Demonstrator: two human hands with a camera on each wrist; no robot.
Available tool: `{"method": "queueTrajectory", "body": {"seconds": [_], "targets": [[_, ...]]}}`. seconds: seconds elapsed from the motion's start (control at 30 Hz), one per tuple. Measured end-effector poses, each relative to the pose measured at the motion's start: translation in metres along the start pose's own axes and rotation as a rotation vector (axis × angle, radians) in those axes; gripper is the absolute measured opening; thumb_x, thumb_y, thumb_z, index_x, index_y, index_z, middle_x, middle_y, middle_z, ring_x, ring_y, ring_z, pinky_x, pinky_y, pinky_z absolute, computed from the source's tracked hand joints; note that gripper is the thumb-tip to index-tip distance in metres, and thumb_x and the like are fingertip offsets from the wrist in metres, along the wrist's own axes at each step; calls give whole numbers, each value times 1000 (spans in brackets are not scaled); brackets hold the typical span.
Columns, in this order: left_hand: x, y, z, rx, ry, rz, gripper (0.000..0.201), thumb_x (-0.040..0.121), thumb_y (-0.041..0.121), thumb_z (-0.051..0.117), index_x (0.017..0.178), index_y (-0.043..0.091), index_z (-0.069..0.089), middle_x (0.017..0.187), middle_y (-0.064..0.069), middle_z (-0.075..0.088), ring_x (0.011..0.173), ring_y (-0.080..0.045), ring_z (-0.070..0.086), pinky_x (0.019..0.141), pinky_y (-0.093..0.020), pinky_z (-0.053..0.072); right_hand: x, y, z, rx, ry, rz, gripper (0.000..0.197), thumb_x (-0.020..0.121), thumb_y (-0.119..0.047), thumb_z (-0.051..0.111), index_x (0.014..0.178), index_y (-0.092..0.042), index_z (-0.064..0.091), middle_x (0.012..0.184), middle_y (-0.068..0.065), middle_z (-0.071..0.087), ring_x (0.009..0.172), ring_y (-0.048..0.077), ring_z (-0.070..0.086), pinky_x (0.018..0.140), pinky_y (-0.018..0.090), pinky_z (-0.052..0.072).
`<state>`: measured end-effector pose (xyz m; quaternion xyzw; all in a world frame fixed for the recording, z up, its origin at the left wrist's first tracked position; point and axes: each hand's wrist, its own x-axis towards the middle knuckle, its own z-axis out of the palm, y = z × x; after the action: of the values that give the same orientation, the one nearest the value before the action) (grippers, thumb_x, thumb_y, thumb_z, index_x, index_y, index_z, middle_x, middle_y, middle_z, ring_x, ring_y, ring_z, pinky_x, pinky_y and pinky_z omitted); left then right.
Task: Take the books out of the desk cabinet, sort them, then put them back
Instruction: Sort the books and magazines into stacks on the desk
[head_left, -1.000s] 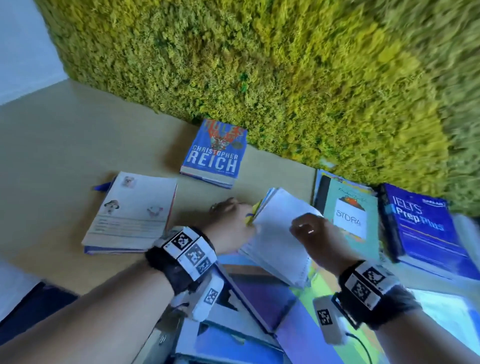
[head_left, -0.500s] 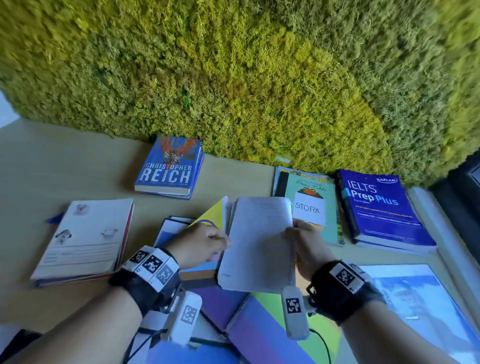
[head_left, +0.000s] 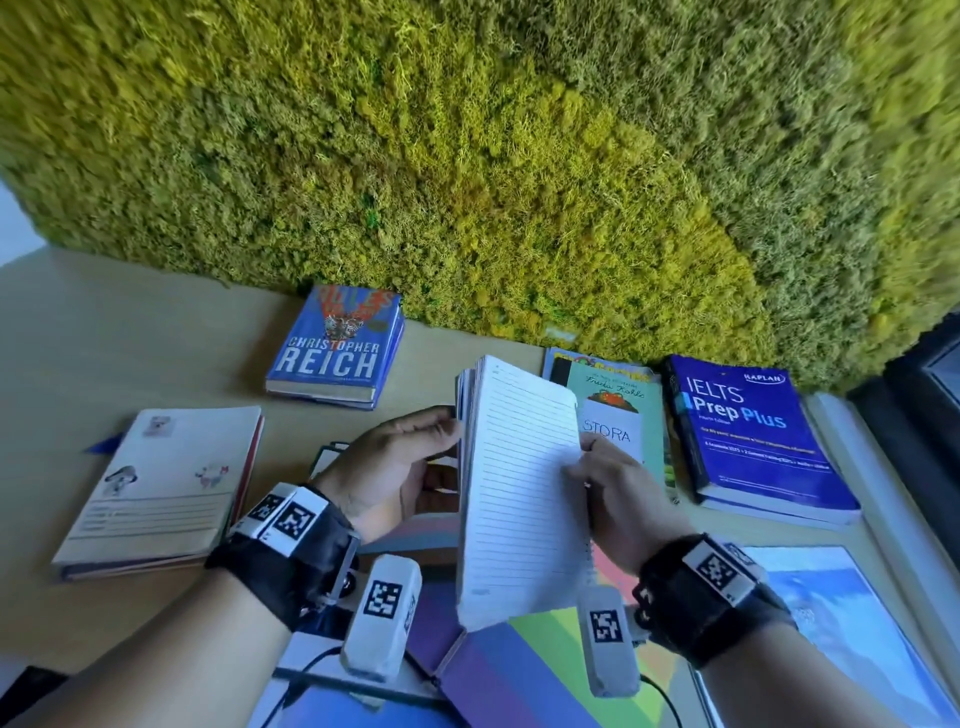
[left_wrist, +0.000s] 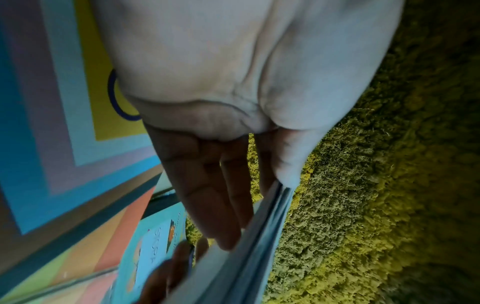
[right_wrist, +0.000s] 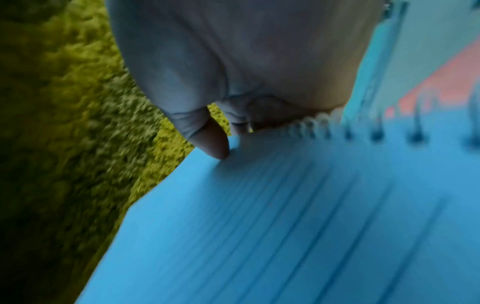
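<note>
A moss wall (head_left: 467, 156) backs the pale wooden counter (head_left: 130, 332), and several books already lie spread across that counter, so the emptying of the cabinet looks largely done; the cabinet itself is not in view, so I cannot tell whether any books remain inside.

Nearest the person lies a large book with a cover of coloured bands (head_left: 519, 675), partly under both wrists. To the far right, the blue IELTS Prep Plus guide (head_left: 753, 431) rests on another book, just beside a green Frida Kahlo book (head_left: 618, 395) that sits on top of a further volume. The Christopher Reich novel (head_left: 332, 353) lies alone near the wall, well apart from an exercise book with cartoon figures (head_left: 156, 483) at the left.

Held up over the middle is a spiral-bound lined notebook (head_left: 519, 493), open, with its pages standing nearly upright. The left hand (head_left: 395, 467) grips the stack of turned pages, thumb on one side and fingers (left_wrist: 207, 205) behind. The right hand (head_left: 613, 493) pinches the edge of the facing lined page, its thumb tip (right_wrist: 215, 144) pressed on the paper.

Judging by this, sorting is under way: the notebook is being checked before it joins a pile. Grouping the piles and returning everything to the cabinet are not yet done.
</note>
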<state>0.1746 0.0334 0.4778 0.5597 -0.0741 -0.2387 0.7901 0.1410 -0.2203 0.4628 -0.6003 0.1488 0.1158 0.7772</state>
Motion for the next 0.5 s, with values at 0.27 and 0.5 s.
{"method": "queueTrajectory", "body": {"seconds": [0.27, 0.5], "targets": [[-1, 0, 17, -214, 46, -29, 15, 89, 15, 60, 100, 12, 70, 96, -13, 71, 81, -29, 68, 68, -37, 58, -25, -18, 36, -573, -93, -255, 69, 88, -73, 52, 137, -24, 59, 135, 0, 66, 124, 11, 61, 109, 46, 45], [-1, 4, 25, -238, 4, -65, 34, 91, 19, 59, 123, 9, 61, 112, -21, 65, 81, -31, 66, 73, -38, 58, -42, -27, 59, -444, -316, -236, 37, 100, -32, 64, 136, -26, 59, 126, 5, 72, 114, 30, 70, 99, 46, 57]]}}
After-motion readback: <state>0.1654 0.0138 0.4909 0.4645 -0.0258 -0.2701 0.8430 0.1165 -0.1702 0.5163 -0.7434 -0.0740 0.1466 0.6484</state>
